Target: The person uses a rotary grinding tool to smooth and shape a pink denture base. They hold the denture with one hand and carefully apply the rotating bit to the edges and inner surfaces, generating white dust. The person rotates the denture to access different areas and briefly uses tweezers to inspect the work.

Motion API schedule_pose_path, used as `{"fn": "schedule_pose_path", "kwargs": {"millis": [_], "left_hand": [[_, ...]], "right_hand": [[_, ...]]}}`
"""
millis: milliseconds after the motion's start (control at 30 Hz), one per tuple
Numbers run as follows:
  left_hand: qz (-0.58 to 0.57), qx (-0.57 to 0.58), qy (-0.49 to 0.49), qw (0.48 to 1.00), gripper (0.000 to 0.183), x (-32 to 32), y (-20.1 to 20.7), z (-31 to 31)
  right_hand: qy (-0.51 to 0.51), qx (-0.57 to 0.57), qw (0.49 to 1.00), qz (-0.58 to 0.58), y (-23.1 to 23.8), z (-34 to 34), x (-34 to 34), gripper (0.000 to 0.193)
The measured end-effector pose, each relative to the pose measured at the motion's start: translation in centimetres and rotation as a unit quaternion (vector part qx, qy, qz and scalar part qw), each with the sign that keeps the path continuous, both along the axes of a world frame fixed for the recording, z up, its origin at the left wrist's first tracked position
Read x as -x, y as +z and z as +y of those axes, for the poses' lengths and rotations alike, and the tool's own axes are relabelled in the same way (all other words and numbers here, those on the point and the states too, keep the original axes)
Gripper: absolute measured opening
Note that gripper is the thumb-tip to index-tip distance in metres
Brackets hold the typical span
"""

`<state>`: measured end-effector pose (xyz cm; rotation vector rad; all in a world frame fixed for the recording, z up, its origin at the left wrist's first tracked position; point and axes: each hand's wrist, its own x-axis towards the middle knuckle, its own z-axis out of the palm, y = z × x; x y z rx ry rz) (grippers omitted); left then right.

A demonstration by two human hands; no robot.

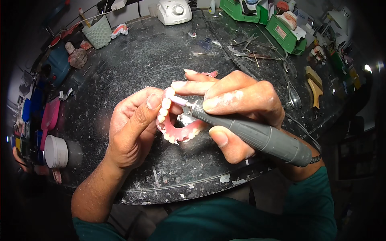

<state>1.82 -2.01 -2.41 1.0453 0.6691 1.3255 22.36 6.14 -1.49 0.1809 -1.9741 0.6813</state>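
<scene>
A pink denture (177,131) with a curved row of white teeth is held over the middle of the bench, its arch opening away from me. My left hand (136,120) pinches its left end, thumb on top beside the teeth. My right hand (245,100) is closed round a dark grey dental handpiece (257,136), pen-fashion. The handpiece's pale lilac grinding bit (179,100) lies against or very near the teeth at that end. Fingers of my right hand reach over to the denture's far tip. What the left fingertips do underneath is hidden.
The black bench (120,68) is scratched and dusty. At the back stand a white control unit (173,12), a woven cup (97,32) and green bins (285,34). Scissors (247,46) and a brush (314,90) lie right; a white tub (56,152) stands left. The cord (305,130) trails right.
</scene>
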Motion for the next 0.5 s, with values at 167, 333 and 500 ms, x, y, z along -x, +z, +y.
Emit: {"fn": "schedule_pose_path", "kwargs": {"millis": [167, 333, 500], "left_hand": [[-0.004, 0.010, 0.003, 1.000, 0.032, -0.21, 0.30, -0.12], [0.004, -0.012, -0.011, 1.000, 0.032, 0.12, 0.16, 0.12], [0.008, -0.012, -0.013, 1.000, 0.032, 0.26, 0.18, 0.14]], "right_hand": [[0.016, 0.015, 1.000, 0.001, -0.01, 0.08, -0.17, 0.034], [0.009, 0.024, 1.000, 0.012, -0.35, -0.08, 0.00, 0.034], [0.013, 0.033, 0.999, 0.011, -0.41, -0.01, 0.02, 0.033]]}}
